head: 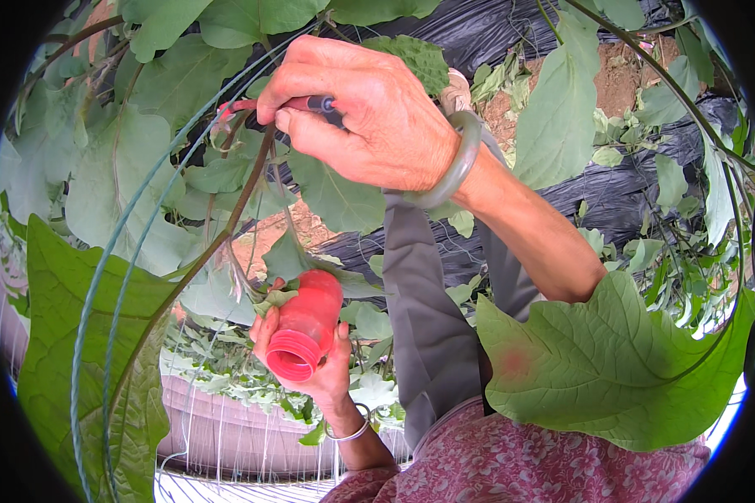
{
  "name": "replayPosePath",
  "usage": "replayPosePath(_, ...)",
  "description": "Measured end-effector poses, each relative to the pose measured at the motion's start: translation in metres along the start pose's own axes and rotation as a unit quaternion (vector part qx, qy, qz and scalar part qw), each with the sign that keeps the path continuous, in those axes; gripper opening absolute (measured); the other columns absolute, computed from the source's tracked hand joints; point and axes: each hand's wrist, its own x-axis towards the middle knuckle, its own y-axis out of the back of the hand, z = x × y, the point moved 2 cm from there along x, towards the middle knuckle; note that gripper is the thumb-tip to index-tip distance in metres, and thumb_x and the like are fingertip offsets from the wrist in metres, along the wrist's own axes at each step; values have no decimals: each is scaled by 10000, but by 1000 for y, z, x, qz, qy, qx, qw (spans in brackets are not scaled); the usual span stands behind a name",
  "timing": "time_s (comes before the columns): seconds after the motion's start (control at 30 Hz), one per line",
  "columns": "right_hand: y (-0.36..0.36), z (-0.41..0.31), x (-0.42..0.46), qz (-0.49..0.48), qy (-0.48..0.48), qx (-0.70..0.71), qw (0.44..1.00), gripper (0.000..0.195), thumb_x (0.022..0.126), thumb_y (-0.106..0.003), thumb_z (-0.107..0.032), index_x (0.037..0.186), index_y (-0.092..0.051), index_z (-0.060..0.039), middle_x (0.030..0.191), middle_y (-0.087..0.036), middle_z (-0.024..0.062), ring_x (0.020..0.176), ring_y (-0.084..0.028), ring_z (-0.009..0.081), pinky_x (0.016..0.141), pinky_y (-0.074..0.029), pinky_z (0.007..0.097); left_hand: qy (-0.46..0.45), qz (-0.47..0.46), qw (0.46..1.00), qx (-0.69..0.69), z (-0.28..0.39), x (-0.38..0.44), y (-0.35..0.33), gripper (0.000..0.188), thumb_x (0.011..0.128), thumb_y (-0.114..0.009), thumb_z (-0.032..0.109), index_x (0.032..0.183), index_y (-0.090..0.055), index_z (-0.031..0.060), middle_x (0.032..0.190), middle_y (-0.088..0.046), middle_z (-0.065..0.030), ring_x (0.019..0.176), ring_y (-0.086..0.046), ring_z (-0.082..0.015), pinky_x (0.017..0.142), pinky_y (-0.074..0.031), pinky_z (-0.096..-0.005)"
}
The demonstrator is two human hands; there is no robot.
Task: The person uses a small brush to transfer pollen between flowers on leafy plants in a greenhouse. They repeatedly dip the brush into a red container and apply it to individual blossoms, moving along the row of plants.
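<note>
My right hand (365,113) pinches a slim pen-like tool (302,104) with a dark band and a red tip. The tip points left, beside a small pinkish flower (223,119) on a brown plant stem (251,170). Below, my left hand (327,371) grips a red translucent plastic bottle (305,308), tilted with its uncapped threaded mouth facing me. A green calyx or small curled leaf (277,298) lies against the bottle by my left fingers; whether they hold it I cannot tell.
Large leaves, likely eggplant, surround my hands; one broad leaf (604,364) hangs close at the right. Pale blue twine (132,214) runs down the left side. Black plastic film (604,201) covers the ground near my trousered legs (421,314), with bare soil (629,75) showing.
</note>
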Motion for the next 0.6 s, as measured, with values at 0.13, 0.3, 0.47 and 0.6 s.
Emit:
replayPosePath(0.13,-3,-4,-2,9,6,49,999,124,815,-605,-137,861,-708,-87,782,-574,79,710,-597,249,621,-489,381,22,1,1000,0,6,-1,2,909,665,-899,439,1330,-489,-26,1294,-536,-149,1215,-512,-310,1048,-418,-466)
replayPosePath(0.3,-13,4,-5,-27,23,-6,999,109,813,-612,-156,855,-694,-98,782,-559,73,735,-593,254,638,-489,389,0,-1,1000,15,5,-1,3,909,670,-896,438,1333,-487,-30,1294,-535,-153,1219,-508,-309,1054,-410,-468)
replayPosePath(0.47,5,-8,-5,13,15,-18,1000,80,806,-611,-112,845,-681,-104,758,-542,53,724,-586,251,639,-489,386,-1,1,1000,12,10,-1,3,905,678,-890,443,1334,-487,-32,1290,-539,-154,1218,-506,-312,1057,-403,-477)
replayPosePath(0.6,-10,-9,-8,-22,14,32,999,70,794,-621,-112,847,-665,-94,752,-537,57,728,-591,258,639,-493,391,-12,-7,1000,28,12,-1,2,896,683,-888,438,1332,-488,-32,1291,-541,-155,1223,-505,-318,1059,-401,-483)
